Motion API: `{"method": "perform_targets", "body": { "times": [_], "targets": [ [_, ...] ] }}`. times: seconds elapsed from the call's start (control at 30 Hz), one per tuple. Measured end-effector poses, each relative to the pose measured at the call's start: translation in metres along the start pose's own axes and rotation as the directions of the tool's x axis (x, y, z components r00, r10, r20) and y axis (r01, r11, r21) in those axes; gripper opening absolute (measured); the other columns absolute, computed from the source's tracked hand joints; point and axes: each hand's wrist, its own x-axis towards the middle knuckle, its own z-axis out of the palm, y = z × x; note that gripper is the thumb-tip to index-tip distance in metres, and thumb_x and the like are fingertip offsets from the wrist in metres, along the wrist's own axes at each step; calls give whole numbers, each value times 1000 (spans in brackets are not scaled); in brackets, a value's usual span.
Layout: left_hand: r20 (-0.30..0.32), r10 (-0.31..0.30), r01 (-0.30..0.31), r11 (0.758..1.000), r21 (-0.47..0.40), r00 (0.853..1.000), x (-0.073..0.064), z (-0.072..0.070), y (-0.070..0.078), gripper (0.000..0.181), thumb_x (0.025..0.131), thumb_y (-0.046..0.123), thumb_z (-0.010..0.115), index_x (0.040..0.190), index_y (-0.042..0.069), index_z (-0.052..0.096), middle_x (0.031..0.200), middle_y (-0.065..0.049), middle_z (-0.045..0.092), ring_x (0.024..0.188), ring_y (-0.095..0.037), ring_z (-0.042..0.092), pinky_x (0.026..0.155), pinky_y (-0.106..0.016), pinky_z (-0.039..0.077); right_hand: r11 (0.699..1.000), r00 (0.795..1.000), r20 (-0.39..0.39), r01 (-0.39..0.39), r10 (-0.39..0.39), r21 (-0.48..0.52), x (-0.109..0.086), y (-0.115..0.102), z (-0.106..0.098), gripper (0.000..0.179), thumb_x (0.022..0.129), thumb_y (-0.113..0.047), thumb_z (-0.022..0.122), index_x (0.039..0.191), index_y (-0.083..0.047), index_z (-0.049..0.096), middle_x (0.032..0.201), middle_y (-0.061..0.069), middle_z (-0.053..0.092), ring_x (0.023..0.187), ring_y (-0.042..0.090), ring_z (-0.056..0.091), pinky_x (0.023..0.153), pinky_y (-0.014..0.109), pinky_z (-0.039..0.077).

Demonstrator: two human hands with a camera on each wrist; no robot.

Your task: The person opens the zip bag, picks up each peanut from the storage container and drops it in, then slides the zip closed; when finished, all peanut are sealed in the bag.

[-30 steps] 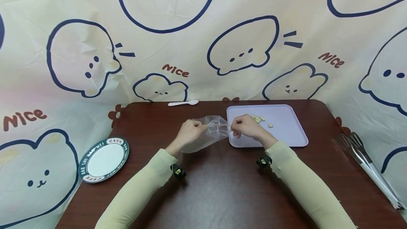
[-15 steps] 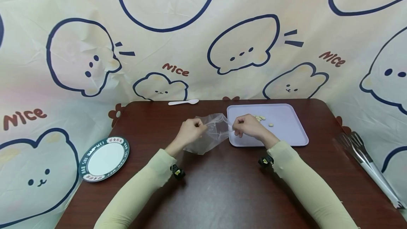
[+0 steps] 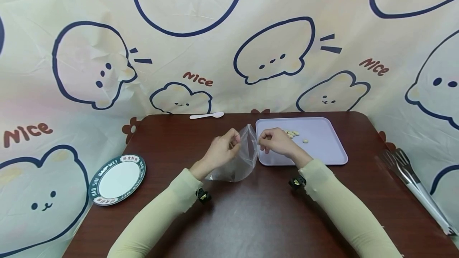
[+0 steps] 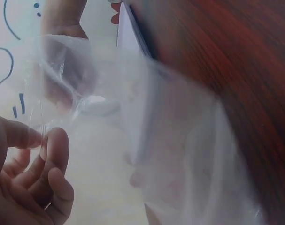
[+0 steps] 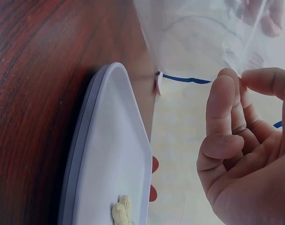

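Note:
A clear plastic bag (image 3: 242,162) hangs between the two hands above the table, its bottom toward the front. The left hand (image 3: 226,148) pinches the bag's edge between thumb and forefinger, as the left wrist view shows. Opposite it, the right hand (image 3: 276,142) pinches the other side of the bag with thumb and fingertips, over the left edge of a lilac tray (image 3: 322,150). Several pale, peanut-like pieces (image 5: 122,211) lie on that tray, partly hidden behind the right hand in the head view.
A white plastic spoon (image 3: 208,116) lies at the table's back edge. On the left sits a plate (image 3: 118,180) with a green rim, and along the right edge lie metal utensils with fork-like tines (image 3: 412,182). A printed cloth (image 3: 222,51) hangs behind the table.
The left hand has turned and shifted slightly right and up. Between the hands the bag has changed shape, its lower part now hanging farther toward the front. The right hand has barely moved.

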Motion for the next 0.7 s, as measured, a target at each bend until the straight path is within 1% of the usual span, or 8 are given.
{"method": "perform_targets", "body": {
  "times": [0.07, 0.13, 0.2, 0.27, 0.4, 0.5, 0.6, 0.7],
  "targets": [
    [26, 45, -46, 998, 39, 999, -1, 0, 3, 12, 97, 11, 59, 109, 13, 56, 74, 0, 65, 55, -5, 54, 52, -22, 44, 1000, 1000, -9, 4, -4, -4, 0, 0, 0, 18, 95, -18, 61, 86, -7, 71, 70, 4, 70, 59, 17, 66, 66, 31, 49],
    [56, 66, -71, 994, 79, 996, -1, 0, 5, 21, 98, 9, 56, 119, 14, 57, 66, 3, 57, 48, -4, 46, 46, -20, 37, 1000, 1000, -15, 2, -2, -10, 0, 0, 0, 19, 96, -17, 60, 84, -8, 71, 70, 4, 70, 59, 17, 66, 66, 32, 49],
    [67, 70, -77, 991, 108, 995, -2, 0, 6, 28, 98, 8, 55, 124, 14, 59, 61, 4, 49, 44, -5, 38, 43, -20, 31, 1000, 1000, -19, -3, 3, -6, 1, 0, 0, 19, 97, -16, 60, 83, -9, 71, 69, 4, 70, 59, 18, 67, 67, 32, 50],
    [64, 46, -53, 991, 123, 997, -3, -1, 6, 30, 96, 8, 53, 124, 15, 63, 56, 4, 45, 42, -5, 34, 41, -20, 28, 1000, 1000, -24, -10, 10, -6, 1, 1, -1, 18, 96, -16, 60, 83, -9, 71, 68, 3, 70, 59, 18, 67, 67, 32, 50],
    [-3, -21, 21, 988, 154, 1000, -3, -2, 5, 30, 88, 10, 54, 112, 15, 71, 60, 6, 54, 46, -6, 39, 45, -23, 32, 999, 999, -43, -23, 22, -26, 1, 5, -4, 17, 93, -18, 62, 83, -8, 72, 67, 2, 70, 60, 18, 67, 67, 30, 50],
    [-39, -52, 58, 982, 181, 998, -3, -4, 5, 29, 83, 11, 54, 104, 16, 73, 63, 8, 59, 49, -7, 41, 49, -25, 34, 999, 999, -49, -22, 20, -42, 1, 7, -6, 19, 93, -19, 62, 86, -4, 73, 68, 2, 70, 60, 18, 68, 67, 29, 49],
    [-35, -72, 78, 977, 197, 997, -3, -6, 5, 28, 83, 12, 53, 101, 16, 74, 64, 7, 61, 50, -9, 43, 50, -27, 35, 999, 999, -45, -16, 14, -40, 1, 8, -7, 20, 93, -18, 62, 88, -2, 73, 69, 3, 71, 60, 19, 68, 67, 30, 49],
    [-19, -90, 92, 963, 253, 996, -4, -6, 7, 26, 84, 16, 57, 104, 18, 73, 69, 7, 62, 55, -12, 47, 51, -28, 37, 999, 999, -42, -15, 14, -35, 1, 7, -7, 18, 93, -18, 62, 86, -5, 73, 70, 3, 71, 61, 19, 68, 68, 30, 49]
  ]
}}
